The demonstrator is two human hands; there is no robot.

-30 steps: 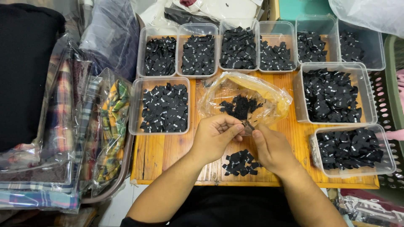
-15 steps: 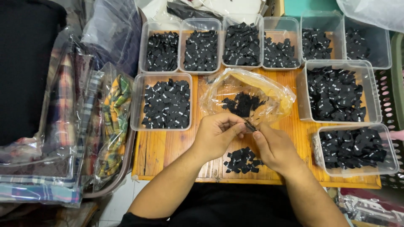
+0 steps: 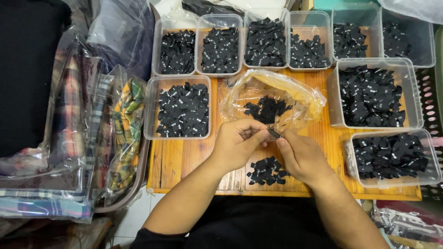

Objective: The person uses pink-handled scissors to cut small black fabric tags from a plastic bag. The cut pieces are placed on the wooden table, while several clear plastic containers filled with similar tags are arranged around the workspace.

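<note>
Black label (image 3: 273, 133) pinched between left hand (image 3: 237, 143) and right hand (image 3: 300, 154), long axis slanting up-left.

On the counter (image 3: 184, 159), a loose pile of labels (image 3: 266, 170) lies below both hands; the plastic bag (image 3: 272, 99) sits just behind them, with tubs of labels (image 3: 182, 108) left, right and behind.

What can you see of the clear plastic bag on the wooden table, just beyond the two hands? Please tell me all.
The clear plastic bag is thin, crinkled and shiny, with a yellowish tint along its upper and right folds. It lies flat on the wooden table, its mouth apparently towards the hands. Inside sits a loose heap of small black pieces. Clear tubs of similar pieces stand around it. The left hand and right hand meet at its near edge, pinching one small dark piece there.
</note>
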